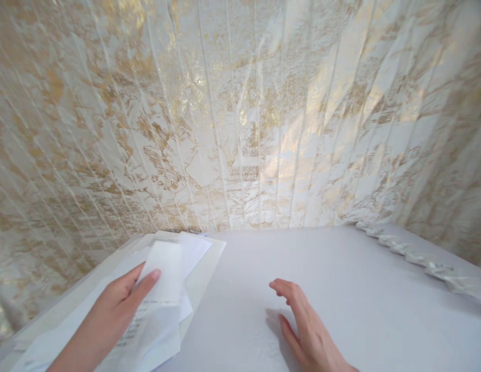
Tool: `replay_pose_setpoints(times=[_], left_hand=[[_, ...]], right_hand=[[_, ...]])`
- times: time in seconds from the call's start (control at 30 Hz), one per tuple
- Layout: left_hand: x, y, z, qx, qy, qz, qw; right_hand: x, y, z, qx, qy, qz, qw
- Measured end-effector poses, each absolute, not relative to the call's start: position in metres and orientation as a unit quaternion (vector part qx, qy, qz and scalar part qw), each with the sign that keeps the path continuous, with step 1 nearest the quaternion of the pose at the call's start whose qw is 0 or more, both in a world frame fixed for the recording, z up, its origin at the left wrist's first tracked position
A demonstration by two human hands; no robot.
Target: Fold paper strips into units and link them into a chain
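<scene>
The left hand [126, 294] and right hand [304, 323] lie nearest the camera, well apart. The left is clamped on a white paper [163, 266], thumb on top, with dark print showing lower down; this paper is over the loose sheets [204, 253] on the left of the pale counter [240, 299]. The right is open, fingers slightly bent, beside its own shadow. Along the counter's right side runs 1 row of white folded pieces [403, 251], perhaps paper, too blurred to be sure

No text can be read.
Print [129, 330] is seen on papers [167, 268] at the left hand [121, 300], too blurred to be deciphered.
</scene>
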State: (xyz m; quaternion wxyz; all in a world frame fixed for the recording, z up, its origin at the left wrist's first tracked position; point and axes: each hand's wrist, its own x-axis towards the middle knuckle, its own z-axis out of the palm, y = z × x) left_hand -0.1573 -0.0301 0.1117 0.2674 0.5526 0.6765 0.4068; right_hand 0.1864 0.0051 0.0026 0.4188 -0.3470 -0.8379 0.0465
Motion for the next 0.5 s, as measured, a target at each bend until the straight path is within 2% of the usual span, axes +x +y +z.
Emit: replay_pose_setpoints(times=[0.13, 0.23, 0.3, 0.4, 0.5], left_hand=[[-0.098, -0.02, 0.121, 0.552, 0.545, 0.434, 0.458], [-0.076, 0.0, 0.098, 0.59, 0.489, 0.359, 0.532], [-0.064, 0.012, 0.077, 0.614, 0.454, 0.326, 0.557], [-0.04, 0.022, 0.05, 0.632, 0.428, 0.293, 0.576], [-0.016, 0.022, 0.039, 0.648, 0.426, 0.276, 0.567]], right_hand=[[0.196, 0.01, 0.012, -0.337, -0.837, -0.042, 0.428], [0.208, 0.01, 0.02, -0.313, -0.857, -0.101, 0.398], [0.215, 0.006, 0.025, -0.269, -0.89, -0.124, 0.346], [0.22, 0.0, 0.03, -0.192, -0.941, -0.087, 0.265], [0.219, 0.001, 0.033, -0.18, -0.947, 0.052, 0.263]])
